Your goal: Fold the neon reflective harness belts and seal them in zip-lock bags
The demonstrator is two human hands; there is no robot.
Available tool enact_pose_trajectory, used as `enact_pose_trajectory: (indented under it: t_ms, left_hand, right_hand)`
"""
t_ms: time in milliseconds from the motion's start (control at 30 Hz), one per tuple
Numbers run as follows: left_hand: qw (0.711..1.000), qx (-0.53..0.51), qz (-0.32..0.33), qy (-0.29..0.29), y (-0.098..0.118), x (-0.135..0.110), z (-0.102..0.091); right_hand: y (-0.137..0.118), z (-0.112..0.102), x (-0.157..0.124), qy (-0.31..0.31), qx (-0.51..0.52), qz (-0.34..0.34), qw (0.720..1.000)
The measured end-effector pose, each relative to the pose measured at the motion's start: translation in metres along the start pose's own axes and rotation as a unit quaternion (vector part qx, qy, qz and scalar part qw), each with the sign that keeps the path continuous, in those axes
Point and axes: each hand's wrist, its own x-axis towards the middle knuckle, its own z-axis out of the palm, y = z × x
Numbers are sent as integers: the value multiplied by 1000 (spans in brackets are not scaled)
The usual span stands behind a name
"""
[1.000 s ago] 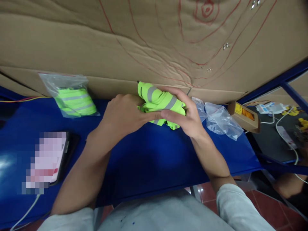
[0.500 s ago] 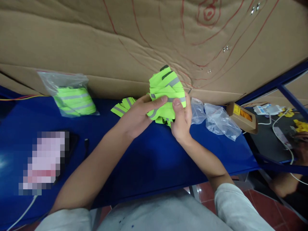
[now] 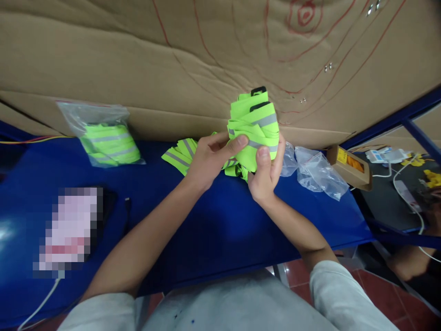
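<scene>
Above the blue table (image 3: 213,230), both hands hold a folded bundle of neon-green reflective bands (image 3: 254,131) with grey stripes and black clips on top. My right hand (image 3: 264,177) grips the bundle from below, thumb pressed on its front. My left hand (image 3: 211,156) pinches its left side with thumb and fingers. A few more neon-green bands (image 3: 179,154) lie on the table just left of my left hand.
A clear bag filled with green bands (image 3: 105,140) leans against the cardboard wall (image 3: 206,59) at the left. Empty clear plastic bags (image 3: 317,172) lie to the right, beside a small cardboard box (image 3: 349,166). A phone (image 3: 74,225) lies at the left. Cables lie on a dark surface far right.
The hands lifted the bundle off the table and turned it upright. Some bands stayed behind on the table at the left.
</scene>
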Motion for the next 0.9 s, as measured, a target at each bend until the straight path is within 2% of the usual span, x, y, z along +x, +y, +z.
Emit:
enact_pose_trajectory:
  t_ms: [100, 200, 300, 400, 500, 567, 600, 667, 700, 733, 800, 833, 900]
  left_hand:
    - [997, 76, 34, -3, 4, 6, -14]
    - [989, 146, 38, 1, 0, 11, -22]
    - [994, 94, 49, 39, -12, 11, -17]
    - [993, 18, 84, 87, -22, 9, -9]
    - [983, 57, 134, 109, -20, 10, -12]
    - [974, 109, 163, 111, -11, 11, -21]
    - [971, 130, 169, 107, -6, 12, -26]
    - [970, 155, 162, 97, 3, 14, -35]
    - [971, 162, 152, 93, 5, 15, -40]
    - [972, 166, 140, 89, 6, 15, -44]
    - [977, 161, 113, 82, 1, 12, -52]
    - [981, 154, 95, 76, -4, 8, -57]
    - [988, 135, 44, 63, -17, -5, -69]
  right_hand:
    - [3, 0, 5, -2, 31, 27, 999]
    - [11, 5, 7, -24, 25, 78, 996]
    - [16, 12, 8, -52, 55, 78, 994]
    - [15, 8, 17, -99, 19, 29, 994]
    - [19, -18, 32, -146, -105, -58, 982]
    - [32, -46, 40, -136, -255, -72, 955]
    - [41, -61, 41, -112, -346, -50, 930]
    - [64, -91, 40, -61, -489, 47, 869]
    - [76, -104, 38, -58, -515, 99, 850]
    - [85, -116, 35, -69, -513, 135, 845]
    - [95, -135, 29, -95, -487, 159, 854]
    - [96, -143, 26, -105, -462, 150, 868]
    - [86, -154, 22, -111, -355, 120, 920]
